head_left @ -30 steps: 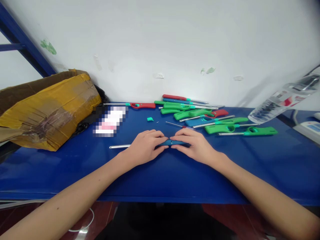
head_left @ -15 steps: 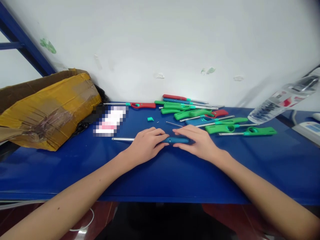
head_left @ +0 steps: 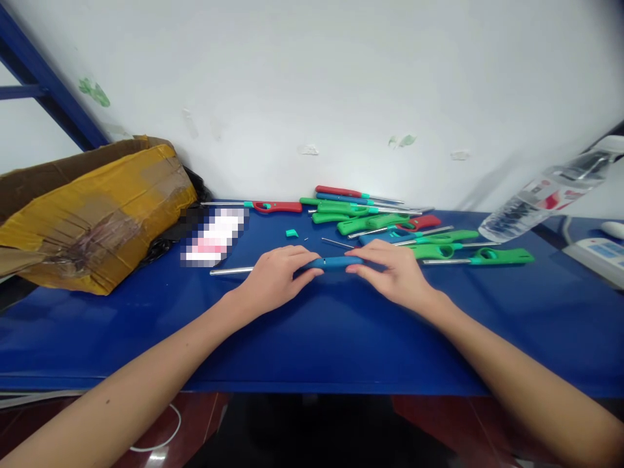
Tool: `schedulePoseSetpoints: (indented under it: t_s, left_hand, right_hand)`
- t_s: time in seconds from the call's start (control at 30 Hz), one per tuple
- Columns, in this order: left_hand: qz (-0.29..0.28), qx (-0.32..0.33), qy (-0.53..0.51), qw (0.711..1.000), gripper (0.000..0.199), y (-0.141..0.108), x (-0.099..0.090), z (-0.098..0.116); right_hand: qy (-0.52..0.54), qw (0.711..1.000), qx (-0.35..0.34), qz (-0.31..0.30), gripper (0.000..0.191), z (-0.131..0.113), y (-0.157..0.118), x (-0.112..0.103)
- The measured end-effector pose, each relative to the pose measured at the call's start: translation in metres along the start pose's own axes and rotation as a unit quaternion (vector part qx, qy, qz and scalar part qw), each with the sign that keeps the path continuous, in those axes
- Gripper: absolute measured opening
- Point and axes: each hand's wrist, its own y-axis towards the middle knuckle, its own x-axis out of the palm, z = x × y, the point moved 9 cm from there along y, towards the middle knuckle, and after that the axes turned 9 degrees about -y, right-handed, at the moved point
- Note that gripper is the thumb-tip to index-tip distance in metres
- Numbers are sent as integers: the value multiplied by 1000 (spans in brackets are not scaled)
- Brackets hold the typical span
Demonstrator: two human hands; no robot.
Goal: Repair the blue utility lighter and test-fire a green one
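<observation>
Head view: left hand and right hand keep fingers clamped on a blue lighter, obscuring its middle and three-o'clock end.

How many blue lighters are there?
3: one lighter in the left hand and right hand; a second beside a red lighter near the wall; a third partly hidden behind the right hand. The pile may hide more.

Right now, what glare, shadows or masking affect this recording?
Head view: bright glare on the floor, lower left; head view: soft shadow on the wall beside the bottle; head view: mosaic blocks hide something near the cardboard box; head view: the blue lighter, partly covered, has a glinting metal tube.
</observation>
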Motion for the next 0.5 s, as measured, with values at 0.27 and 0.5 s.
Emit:
schedulePoseSetpoints:
  t_s: [0.27,0.5]
  left_hand:
    - [-61,21,67,996,52,-3,9,-4]
    - [-55,77,116,989,45,-3,14,8]
  right_hand:
    - [206,918,321,-108,35,52,-15,30]
    - [349,812,459,-89,33,60,-27,42]
